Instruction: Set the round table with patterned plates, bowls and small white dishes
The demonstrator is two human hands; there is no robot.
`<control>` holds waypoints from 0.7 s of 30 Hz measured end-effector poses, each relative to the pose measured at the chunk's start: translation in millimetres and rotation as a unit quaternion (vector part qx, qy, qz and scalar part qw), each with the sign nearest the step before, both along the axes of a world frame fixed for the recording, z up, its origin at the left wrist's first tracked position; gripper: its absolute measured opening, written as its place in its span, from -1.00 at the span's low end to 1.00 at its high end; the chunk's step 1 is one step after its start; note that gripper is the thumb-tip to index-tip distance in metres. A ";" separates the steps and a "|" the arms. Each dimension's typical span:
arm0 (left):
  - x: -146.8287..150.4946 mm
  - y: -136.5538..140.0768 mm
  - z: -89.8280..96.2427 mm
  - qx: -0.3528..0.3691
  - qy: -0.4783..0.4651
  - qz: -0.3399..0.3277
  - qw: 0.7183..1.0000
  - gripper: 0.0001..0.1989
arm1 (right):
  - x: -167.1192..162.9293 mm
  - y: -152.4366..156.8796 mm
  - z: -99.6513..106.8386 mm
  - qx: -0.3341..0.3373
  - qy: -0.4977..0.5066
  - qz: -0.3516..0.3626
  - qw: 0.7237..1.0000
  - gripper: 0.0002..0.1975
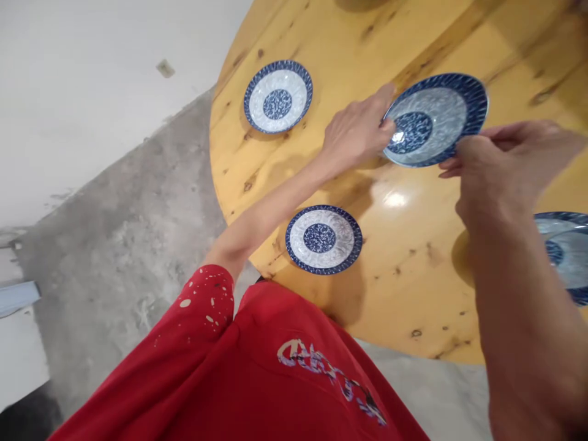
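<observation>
A blue-and-white patterned plate (pixel 452 113) is tilted above the wooden table, held at its edges between both hands. My left hand (pixel 358 127) pinches its left rim, with the thumb on the upper face. At the lower right rim, my right hand (pixel 505 156) grips it with thumb and fingers. Two matching plates lie flat nearby: one plate (pixel 278 97) to the left and another plate (pixel 324 239) closer to my body. Partly behind my right forearm, more patterned plate (pixel 572 254) shows at the right edge.
The round yellow wooden table (pixel 413 306) has a curved edge close to my red shirt. Grey concrete floor (pixel 124 214) and a white wall (pixel 92 79) with a small socket plate (pixel 165 68) lie to the left. Part of a dark round object (pixel 361 3) shows at the top edge.
</observation>
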State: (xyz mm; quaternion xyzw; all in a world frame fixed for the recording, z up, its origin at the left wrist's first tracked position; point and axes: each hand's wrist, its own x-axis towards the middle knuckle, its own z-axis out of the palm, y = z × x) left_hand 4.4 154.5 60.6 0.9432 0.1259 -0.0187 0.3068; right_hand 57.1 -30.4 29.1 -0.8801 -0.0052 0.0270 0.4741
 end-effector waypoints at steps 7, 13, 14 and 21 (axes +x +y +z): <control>-115.5 -5.2 -5.0 -0.042 0.053 -0.029 0.997 -0.86 | -114.9 -32.0 1.2 0.121 0.161 0.055 0.978 -0.73; -158.8 0.4 -33.6 -0.094 0.115 -0.076 0.986 -0.89 | -173.4 -46.4 -22.7 0.096 0.248 0.058 0.962 -0.69; -158.8 2.0 -37.6 -0.099 0.115 -0.088 0.984 -0.89 | -178.0 -47.4 -26.4 0.090 0.249 0.059 0.963 -0.69; -147.3 3.1 -68.9 -0.128 0.100 -0.160 0.974 -0.90 | -202.3 -51.2 -41.5 0.080 0.215 0.038 0.973 -0.70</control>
